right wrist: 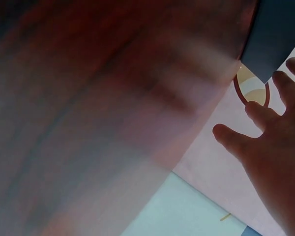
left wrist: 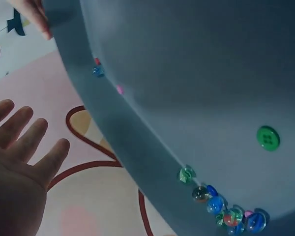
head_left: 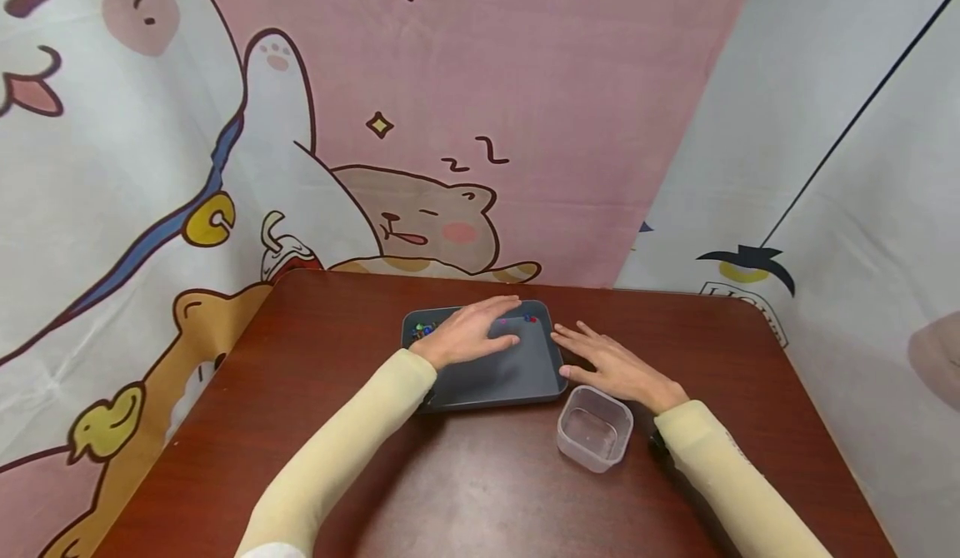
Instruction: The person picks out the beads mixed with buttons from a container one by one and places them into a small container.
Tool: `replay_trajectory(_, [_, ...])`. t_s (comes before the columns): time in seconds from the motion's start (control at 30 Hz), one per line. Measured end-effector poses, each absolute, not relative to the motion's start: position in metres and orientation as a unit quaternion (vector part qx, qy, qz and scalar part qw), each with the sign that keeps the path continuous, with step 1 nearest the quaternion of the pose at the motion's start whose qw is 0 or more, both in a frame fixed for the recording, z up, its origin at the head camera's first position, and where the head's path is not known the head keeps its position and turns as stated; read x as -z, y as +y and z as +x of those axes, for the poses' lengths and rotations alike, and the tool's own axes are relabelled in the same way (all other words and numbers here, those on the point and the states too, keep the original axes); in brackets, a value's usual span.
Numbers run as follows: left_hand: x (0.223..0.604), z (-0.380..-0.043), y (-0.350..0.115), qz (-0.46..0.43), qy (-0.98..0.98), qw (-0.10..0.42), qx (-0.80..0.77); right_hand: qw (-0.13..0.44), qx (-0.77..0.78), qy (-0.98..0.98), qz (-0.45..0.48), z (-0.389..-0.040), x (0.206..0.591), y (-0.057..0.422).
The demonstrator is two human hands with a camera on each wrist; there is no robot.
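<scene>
My left hand (head_left: 467,335) hovers over a dark grey tray (head_left: 521,371) with its fingers spread, holding nothing. Beside the tray's right edge is my right hand (head_left: 611,366), fingers extended and thumb apart, also without anything in it. Glass marbles (left wrist: 216,205) cluster in the tray's far left corner, among them blue, green and brownish ones. A green button (left wrist: 268,138) lies apart on the tray floor. Along the far side, a pink piece (left wrist: 120,89) and a blue marble (left wrist: 98,71) with a red piece against it rest near the wall.
A clear square plastic container (head_left: 588,433) stands on the brown table (head_left: 465,483) just right of the tray's near corner, below my right hand. Printed cloth (head_left: 555,125) hangs behind the table and along its sides.
</scene>
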State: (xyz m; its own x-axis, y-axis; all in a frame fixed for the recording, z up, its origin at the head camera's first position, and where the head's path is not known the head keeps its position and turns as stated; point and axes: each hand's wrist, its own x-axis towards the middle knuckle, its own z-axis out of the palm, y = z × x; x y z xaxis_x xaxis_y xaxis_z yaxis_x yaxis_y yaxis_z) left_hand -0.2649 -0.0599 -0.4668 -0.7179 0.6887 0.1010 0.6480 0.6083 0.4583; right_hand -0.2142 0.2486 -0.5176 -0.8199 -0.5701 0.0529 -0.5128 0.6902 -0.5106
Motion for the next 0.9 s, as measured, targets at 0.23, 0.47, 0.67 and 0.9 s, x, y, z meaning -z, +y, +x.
replay_trajectory(0.23, [0.474, -0.276, -0.046, 0.404, 0.889, 0.062, -0.206, 0.070, 0.259, 0.921, -0.282, -0.214, 0.521, 0.250])
replay_trajectory(0.47, [0.477, -0.285, -0.034, 0.405, 0.887, 0.087, -0.206, 0.073, 0.267, 0.918, -0.284, -0.214, 0.523, 0.249])
replay_trajectory(0.67, [0.481, -0.291, -0.029, 0.394, 0.885, 0.099, -0.226, 0.076, 0.270, 0.917, -0.284, -0.213, 0.525, 0.248])
replay_trajectory(0.9, [0.492, -0.302, -0.025, 0.395, 0.881, 0.106, -0.237, 0.075, 0.271, 0.917, -0.284, -0.211, 0.523, 0.249])
